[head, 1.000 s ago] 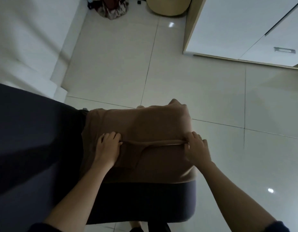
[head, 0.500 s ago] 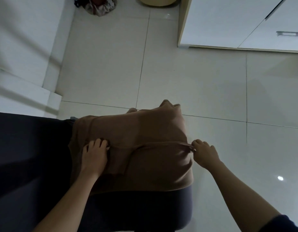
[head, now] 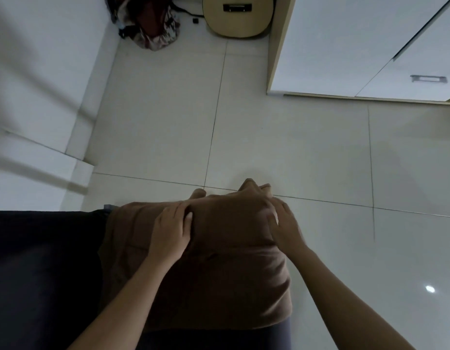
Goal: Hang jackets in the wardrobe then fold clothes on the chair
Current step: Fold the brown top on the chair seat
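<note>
At lower centre of the frame, a brown garment (head: 219, 279) lies folded across the seat of a dark chair (head: 244, 341), with both of the person's hands on its far half. The left hand (head: 169, 236) rests flat on the cloth, fingers (head: 177, 213) straight and released. The right hand (head: 286, 229) lies along the garment's right edge, its fingers also extended and grasping nothing that shows. The folding step appears to be under way, with this piece being smoothed down. The next move likely calls for taking an edge and doubling the cloth over squarely. A white wardrobe (head: 358, 46) stands at upper right, with a guitar (head: 238, 16) and a bag (head: 148, 24) along the top of the frame.
</note>
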The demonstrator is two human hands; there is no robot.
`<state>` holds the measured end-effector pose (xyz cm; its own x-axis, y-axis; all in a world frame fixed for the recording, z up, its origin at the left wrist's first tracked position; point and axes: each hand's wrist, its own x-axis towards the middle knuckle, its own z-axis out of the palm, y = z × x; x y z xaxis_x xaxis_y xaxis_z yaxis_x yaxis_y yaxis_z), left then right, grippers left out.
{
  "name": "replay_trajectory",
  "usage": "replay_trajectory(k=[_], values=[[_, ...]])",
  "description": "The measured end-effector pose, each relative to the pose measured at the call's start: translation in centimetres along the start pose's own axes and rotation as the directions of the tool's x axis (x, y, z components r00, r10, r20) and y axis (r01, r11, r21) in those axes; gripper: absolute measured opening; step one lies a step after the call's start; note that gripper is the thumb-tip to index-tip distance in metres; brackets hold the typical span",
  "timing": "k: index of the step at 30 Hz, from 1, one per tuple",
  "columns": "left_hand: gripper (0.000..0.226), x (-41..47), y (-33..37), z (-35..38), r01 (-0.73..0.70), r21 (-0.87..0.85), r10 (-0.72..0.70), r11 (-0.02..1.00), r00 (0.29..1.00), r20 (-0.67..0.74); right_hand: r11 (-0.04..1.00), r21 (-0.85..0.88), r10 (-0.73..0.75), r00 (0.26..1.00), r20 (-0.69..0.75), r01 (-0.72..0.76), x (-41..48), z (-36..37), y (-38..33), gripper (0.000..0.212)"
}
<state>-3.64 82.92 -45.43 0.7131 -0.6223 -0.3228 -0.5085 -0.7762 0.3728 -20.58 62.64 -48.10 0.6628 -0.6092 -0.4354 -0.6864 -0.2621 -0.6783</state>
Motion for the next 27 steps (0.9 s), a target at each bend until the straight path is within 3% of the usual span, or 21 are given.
replay_trajectory(k=[6,11,15,19,24,27], values=[[0.038,6.4,4.0,1.2,-0.035,-0.165,0.083,0.986,0.952,0.295,0.999,-0.019,0.038,0.989,0.143,-0.035,5.3,1.1,-1.6,0.044],[0.042,10.4,4.7,1.3,0.081,-0.134,0.003,0.988,0.845,0.535,0.991,-0.132,0.036,0.948,0.315,0.006,9.3,1.2,-2.9,0.049],[0.042,12.8,4.2,2.1,0.031,-0.014,-0.013,0.999,0.727,0.687,0.957,-0.283,0.095,0.863,0.496,0.057,12.7,2.3,-3.0,0.055],[0.034,13.9,2.9,2.7,0.063,-0.032,-0.021,0.998,0.693,0.721,0.96,-0.281,0.134,0.852,0.505,0.016,14.4,2.2,-3.5,0.038],[0.011,14.6,1.7,1.9,-0.013,-0.185,0.125,0.983,0.787,0.604,0.926,-0.344,-0.041,0.946,0.323,0.158,14.2,0.4,-4.0,0.007],[0.012,15.1,1.0,0.6,-0.131,-0.141,0.189,0.981,0.8,0.569,0.877,-0.443,-0.08,0.964,0.252,0.188,13.4,-0.6,-3.3,0.013]])
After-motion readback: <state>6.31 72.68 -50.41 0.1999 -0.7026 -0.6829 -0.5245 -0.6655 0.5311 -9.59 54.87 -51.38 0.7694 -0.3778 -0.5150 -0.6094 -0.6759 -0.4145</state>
